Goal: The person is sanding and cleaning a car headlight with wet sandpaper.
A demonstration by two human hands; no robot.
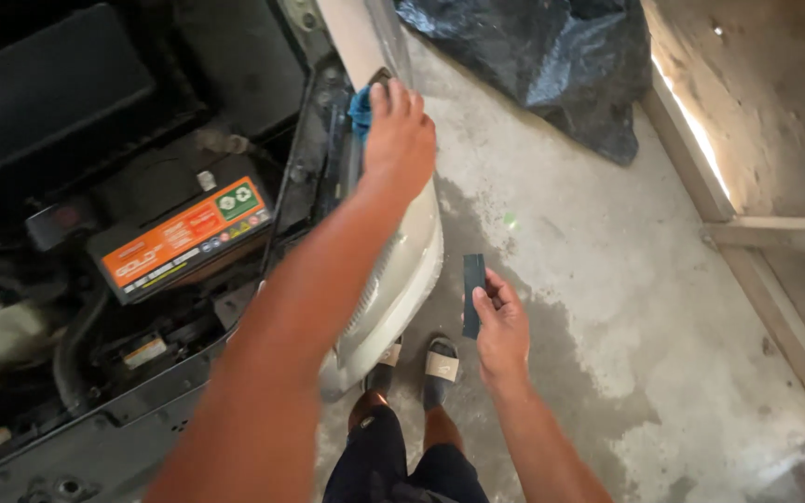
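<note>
While left hand (401,140) presses blue cloth (361,110) flat-palmed, right hand (500,331) pinches dark strip (472,295)

Dim engine bay (95,186), sunlit strip glaring along the right wall (701,140), slight blur, wide-angle bending at edges

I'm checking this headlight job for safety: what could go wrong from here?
The left hand presses a blue cloth on the headlight beside the open engine bay; a slip could send it toward the battery. The right hand pinches the dark strip loosely, so it might drop. The floor looks damp under open sandals.
</note>
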